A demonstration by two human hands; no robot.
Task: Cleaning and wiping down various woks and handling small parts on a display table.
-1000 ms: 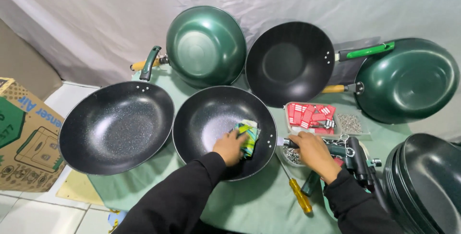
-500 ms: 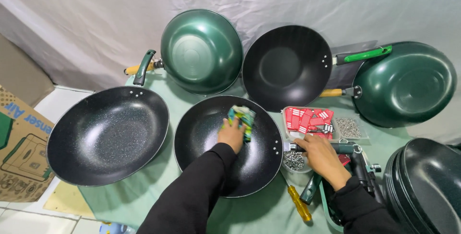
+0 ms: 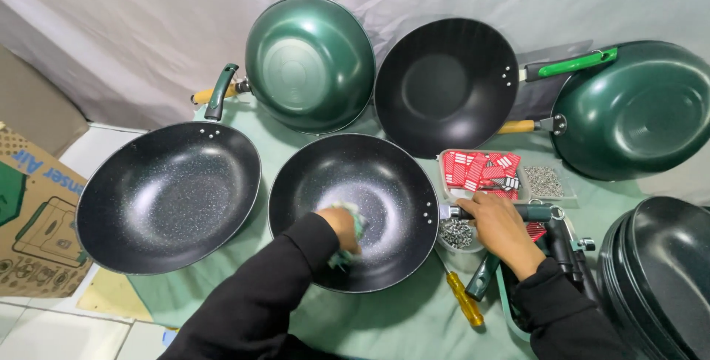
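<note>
The black speckled wok point(image 3: 370, 190) sits at centre of the table point(image 3: 414, 323), which is covered in pale green cloth. The left hand point(image 3: 342, 228) is closed on a green cleaning cloth point(image 3: 347, 245), blurred, pressed against the wok's inner surface at about 7 o'clock from its middle. The right hand point(image 3: 497, 223) is wrapped around the wok's handle point(image 3: 536, 213), at 3 o'clock from the pan.

Surroundings: a second black wok point(image 3: 168, 196) lies at 9 o'clock, just beside the first. A green wok point(image 3: 310, 63), underside showing, stands at 11 o'clock; a black wok point(image 3: 445, 85) leans at 1 o'clock. A tray of red packets point(image 3: 481, 171) sits just above the right hand. A yellow-handled screwdriver point(image 3: 464, 299) lies at 5 o'clock.
</note>
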